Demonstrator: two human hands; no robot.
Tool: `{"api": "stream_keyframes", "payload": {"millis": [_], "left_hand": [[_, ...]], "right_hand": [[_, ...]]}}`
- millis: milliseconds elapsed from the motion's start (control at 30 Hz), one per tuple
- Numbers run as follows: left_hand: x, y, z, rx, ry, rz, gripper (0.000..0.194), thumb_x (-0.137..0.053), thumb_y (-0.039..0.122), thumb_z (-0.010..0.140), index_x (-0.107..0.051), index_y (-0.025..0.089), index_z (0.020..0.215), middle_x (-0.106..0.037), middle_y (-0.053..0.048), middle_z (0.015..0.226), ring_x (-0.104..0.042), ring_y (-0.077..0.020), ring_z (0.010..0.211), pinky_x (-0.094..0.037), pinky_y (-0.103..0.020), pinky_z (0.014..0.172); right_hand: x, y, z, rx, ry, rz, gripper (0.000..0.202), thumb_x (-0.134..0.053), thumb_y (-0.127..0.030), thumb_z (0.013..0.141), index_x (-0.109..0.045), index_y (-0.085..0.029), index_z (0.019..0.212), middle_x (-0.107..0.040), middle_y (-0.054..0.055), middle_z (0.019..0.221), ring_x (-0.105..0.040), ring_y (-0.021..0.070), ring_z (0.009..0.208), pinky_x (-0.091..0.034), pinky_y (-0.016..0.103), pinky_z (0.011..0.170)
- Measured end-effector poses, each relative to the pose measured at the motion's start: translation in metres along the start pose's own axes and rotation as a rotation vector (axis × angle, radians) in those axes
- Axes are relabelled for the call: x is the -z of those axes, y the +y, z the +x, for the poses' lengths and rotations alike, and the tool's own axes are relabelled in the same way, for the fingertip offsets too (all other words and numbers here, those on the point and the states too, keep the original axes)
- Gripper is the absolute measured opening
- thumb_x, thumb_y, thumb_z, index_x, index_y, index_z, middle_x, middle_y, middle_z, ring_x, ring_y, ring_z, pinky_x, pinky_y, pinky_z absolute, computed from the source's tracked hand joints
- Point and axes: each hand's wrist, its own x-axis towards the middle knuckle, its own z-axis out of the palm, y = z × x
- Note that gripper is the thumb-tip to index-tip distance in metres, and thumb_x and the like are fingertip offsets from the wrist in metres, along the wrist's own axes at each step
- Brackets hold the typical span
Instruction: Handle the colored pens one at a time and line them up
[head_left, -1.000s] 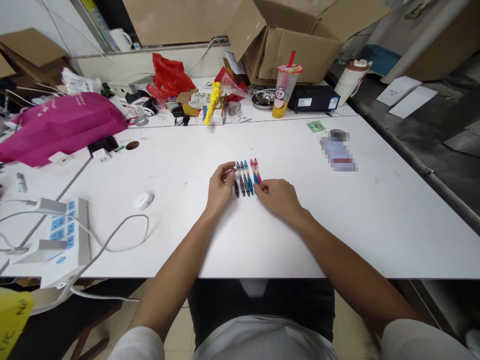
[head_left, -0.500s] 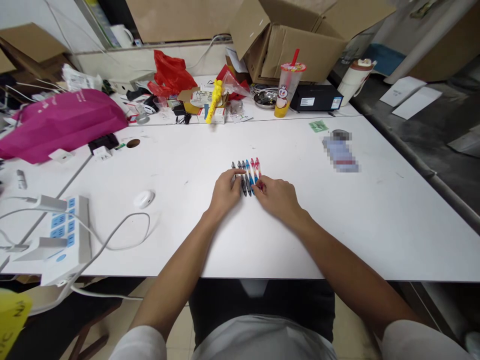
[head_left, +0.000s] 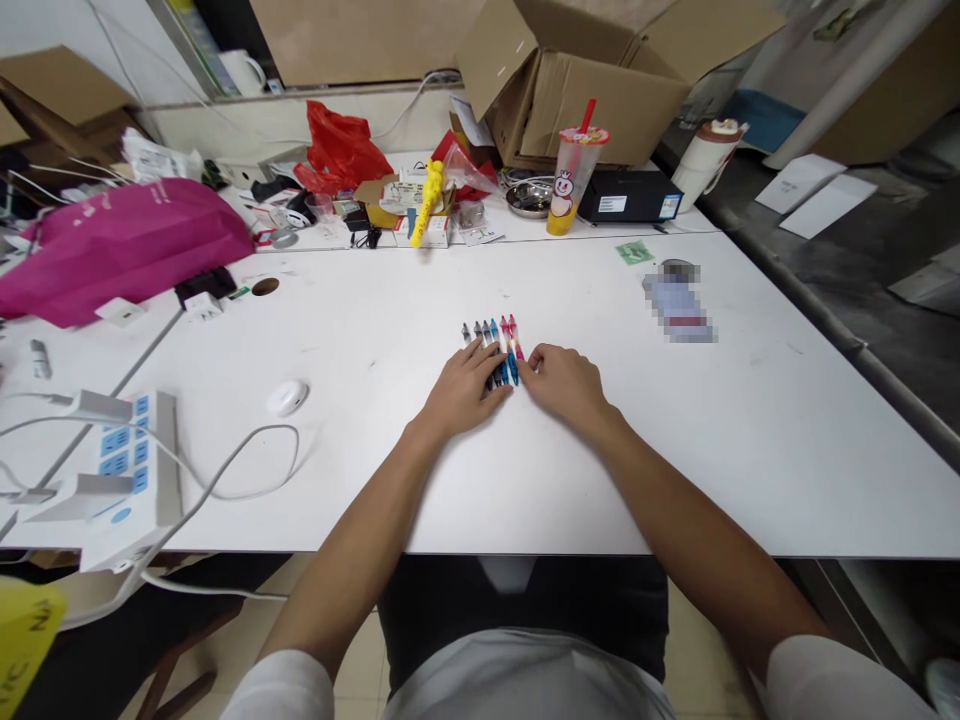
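Several click pens lie side by side in a row on the white table, tops pointing away from me. Dark-topped pens (head_left: 478,328) are on the left, then a blue-topped pen (head_left: 494,328), then red-topped pens (head_left: 514,325) at the right end. My left hand (head_left: 461,392) lies across the dark pens and the blue one, fingers spread and covering their middles. My right hand (head_left: 564,382) is closed in a pinch at the lower end of the rightmost red pen, which the fingertips partly hide. Blue grips (head_left: 513,368) show between my hands.
On the table's left stand a power strip (head_left: 161,450) with cables and a white earbud case (head_left: 286,397). Behind are a magenta bag (head_left: 142,240), a yellow figure-topped stick (head_left: 427,205), a drink cup (head_left: 574,180) and a cardboard box (head_left: 600,110). A blurred-out item (head_left: 682,300) lies at right.
My left hand has slid right and spread its fingers over the pens. My right hand has shifted slightly right, to the edge of the row.
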Motion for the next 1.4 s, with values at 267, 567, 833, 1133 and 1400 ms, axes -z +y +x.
{"api": "stream_keyframes", "payload": {"millis": [267, 567, 833, 1133, 1400], "left_hand": [[0.006, -0.003, 0.002, -0.026, -0.046, 0.033, 0.052, -0.070, 0.037, 0.088, -0.060, 0.022, 0.137, -0.052, -0.012, 0.155, -0.035, -0.0369, 0.152, -0.029, -0.060, 0.124], [0.008, -0.003, 0.002, -0.026, -0.024, -0.044, 0.054, -0.074, 0.037, 0.085, -0.063, 0.021, 0.135, -0.053, -0.013, 0.154, -0.034, -0.0364, 0.152, -0.026, -0.061, 0.125], [0.013, 0.010, 0.010, 0.285, 0.274, -0.692, 0.048, -0.064, 0.051, 0.094, -0.060, 0.023, 0.133, -0.061, -0.015, 0.145, -0.057, -0.0319, 0.136, -0.043, -0.053, 0.116], [0.018, 0.017, 0.013, 0.403, 0.269, -1.109, 0.040, -0.072, 0.049, 0.090, -0.062, 0.020, 0.116, -0.075, -0.013, 0.119, -0.075, -0.0248, 0.107, -0.060, -0.044, 0.099], [0.007, 0.020, 0.012, 0.481, 0.348, -1.108, 0.035, -0.075, 0.048, 0.088, -0.062, 0.019, 0.103, -0.076, -0.014, 0.117, -0.075, -0.0235, 0.105, -0.060, -0.045, 0.099]], "right_hand": [[0.001, -0.002, -0.001, 0.024, -0.022, -0.019, 0.028, -0.052, -0.042, 0.094, -0.064, -0.023, 0.077, -0.072, 0.007, 0.079, -0.058, 0.0218, 0.065, -0.033, 0.033, 0.061], [0.008, 0.001, 0.002, 0.013, -0.004, 0.052, 0.029, -0.058, -0.035, 0.089, -0.063, -0.021, 0.064, -0.067, 0.005, 0.064, -0.055, 0.0192, 0.058, -0.036, 0.034, 0.060], [0.019, 0.008, -0.002, 0.113, -0.154, 0.748, 0.037, -0.067, -0.053, 0.087, -0.068, -0.017, 0.078, -0.075, 0.009, 0.078, -0.059, 0.0143, 0.057, -0.045, 0.029, 0.055], [0.013, -0.001, -0.006, 0.240, -0.376, 0.982, 0.040, -0.060, -0.057, 0.092, -0.068, -0.018, 0.093, -0.052, -0.004, 0.062, -0.040, 0.0096, 0.052, -0.033, 0.027, 0.052], [0.009, -0.001, -0.012, 0.296, -0.126, 0.673, 0.026, -0.064, -0.048, 0.092, -0.067, -0.023, 0.095, -0.070, 0.002, 0.079, -0.055, 0.0153, 0.066, -0.041, 0.030, 0.063]]}}
